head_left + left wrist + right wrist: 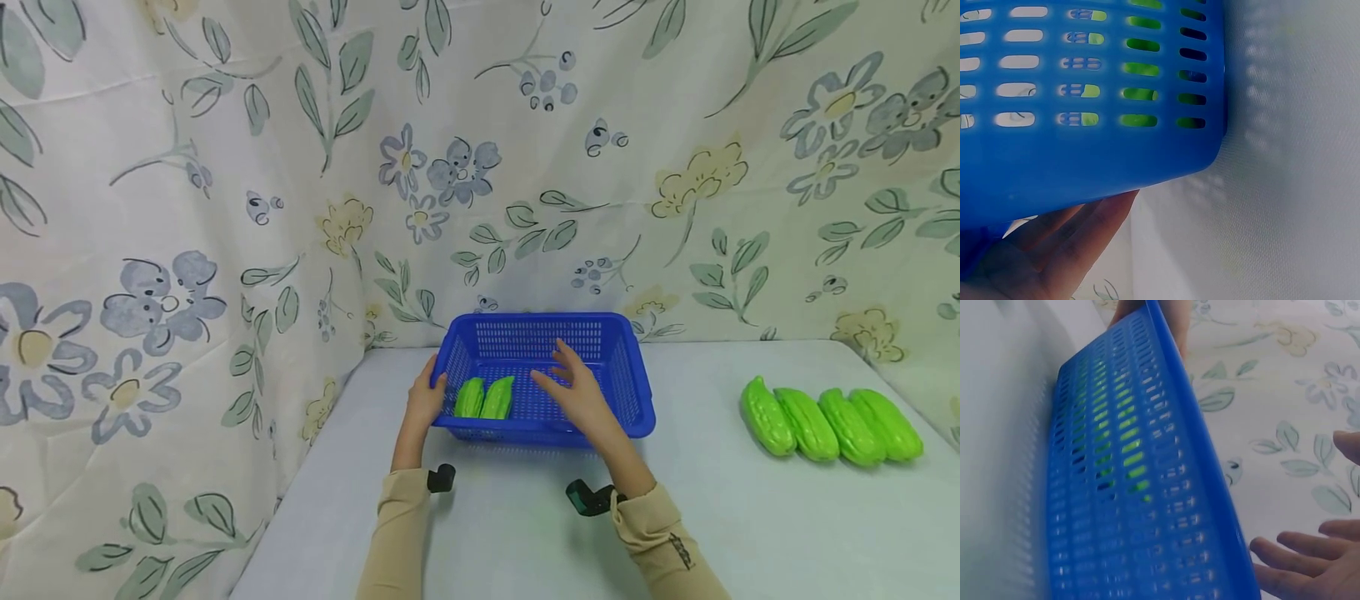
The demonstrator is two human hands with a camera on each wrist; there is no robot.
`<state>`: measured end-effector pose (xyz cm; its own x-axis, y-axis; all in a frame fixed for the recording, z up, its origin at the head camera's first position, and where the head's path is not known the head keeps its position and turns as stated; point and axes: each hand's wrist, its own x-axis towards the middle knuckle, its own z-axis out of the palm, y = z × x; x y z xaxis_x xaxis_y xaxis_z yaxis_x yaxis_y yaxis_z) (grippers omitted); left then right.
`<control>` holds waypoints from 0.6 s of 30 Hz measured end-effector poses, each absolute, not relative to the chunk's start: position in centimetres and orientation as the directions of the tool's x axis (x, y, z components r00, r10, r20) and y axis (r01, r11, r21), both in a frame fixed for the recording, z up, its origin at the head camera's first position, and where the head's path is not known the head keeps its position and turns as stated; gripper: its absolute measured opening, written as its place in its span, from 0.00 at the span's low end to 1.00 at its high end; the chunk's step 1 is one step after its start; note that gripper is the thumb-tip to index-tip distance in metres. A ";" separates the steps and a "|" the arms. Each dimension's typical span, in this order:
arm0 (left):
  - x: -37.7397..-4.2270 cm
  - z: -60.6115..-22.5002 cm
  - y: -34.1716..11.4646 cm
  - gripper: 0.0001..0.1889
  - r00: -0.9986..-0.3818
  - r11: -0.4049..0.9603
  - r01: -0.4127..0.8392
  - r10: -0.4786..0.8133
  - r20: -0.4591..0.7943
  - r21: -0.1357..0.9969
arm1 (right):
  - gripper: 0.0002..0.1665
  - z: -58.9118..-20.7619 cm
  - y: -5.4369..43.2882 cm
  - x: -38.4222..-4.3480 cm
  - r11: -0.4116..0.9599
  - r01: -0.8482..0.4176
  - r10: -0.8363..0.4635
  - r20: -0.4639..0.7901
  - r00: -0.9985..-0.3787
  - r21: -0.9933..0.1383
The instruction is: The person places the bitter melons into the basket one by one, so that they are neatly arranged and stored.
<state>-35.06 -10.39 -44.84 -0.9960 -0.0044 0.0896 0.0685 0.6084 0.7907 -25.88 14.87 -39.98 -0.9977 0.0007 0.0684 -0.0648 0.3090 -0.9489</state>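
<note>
Your left hand [425,402]: fingers clamped on blue perforated plastic basket [525,430] | your right hand [583,400]: fingers apart above it | two green ridged oblong gourds [497,400] inside, four others [849,429] rightward on white table [750,525]

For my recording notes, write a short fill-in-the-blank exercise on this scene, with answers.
Inside the blue perforated plastic basket are ____ bright-green ridged vegetables.
On the white tabletop, right of the basket, lie ____ loose green vegetables.
The right hand, above the basket, holds ____.

Missing words: two; four; nothing.
</note>
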 end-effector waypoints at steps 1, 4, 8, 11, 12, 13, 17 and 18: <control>-35.1 -44.8 -10.4 0.28 -0.996 0.609 0.067 -0.004 0.088 0.790 | 0.49 -40.0 15.1 -25.8 0.311 -0.066 0.006 0.071 -0.997 -0.948; -35.1 -44.8 -10.3 0.28 -0.996 0.611 0.065 -0.004 0.085 0.789 | 0.49 -39.9 15.8 -25.4 0.324 -0.077 0.013 0.086 -0.996 -0.943; -35.0 -44.8 -10.3 0.28 -0.997 0.606 0.062 -0.004 0.081 0.793 | 0.48 -39.9 16.7 -25.0 0.349 -0.085 0.022 0.099 -0.995 -0.933; -35.0 -44.8 -10.3 0.28 -0.996 0.608 0.066 -0.003 0.085 0.791 | 0.49 -39.8 17.3 -24.7 0.354 -0.089 0.025 0.105 -0.994 -0.931; -35.0 -44.8 -10.3 0.28 -0.996 0.609 0.067 -0.003 0.087 0.790 | 0.49 -39.8 17.5 -24.7 0.355 -0.089 0.027 0.106 -0.994 -0.930; -35.0 -44.8 -10.3 0.28 -0.996 0.610 0.069 -0.003 0.089 0.789 | 0.49 -39.8 17.7 -24.6 0.354 -0.091 0.026 0.107 -0.994 -0.931; -34.9 -44.7 -10.3 0.28 -0.996 0.608 0.070 -0.005 0.092 0.791 | 0.50 -40.0 18.5 -24.6 0.360 -0.105 0.032 0.125 -0.992 -0.927; -34.9 -44.7 -10.3 0.28 -0.996 0.606 0.071 -0.005 0.093 0.792 | 0.50 -40.0 18.7 -24.6 0.367 -0.109 0.036 0.131 -0.991 -0.924</control>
<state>-34.91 -10.33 -44.69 -0.9956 -0.0053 0.0931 0.0708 0.6064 0.7920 -24.60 18.69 -40.03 -0.9907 0.0356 0.1310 -0.1089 0.3670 -0.9238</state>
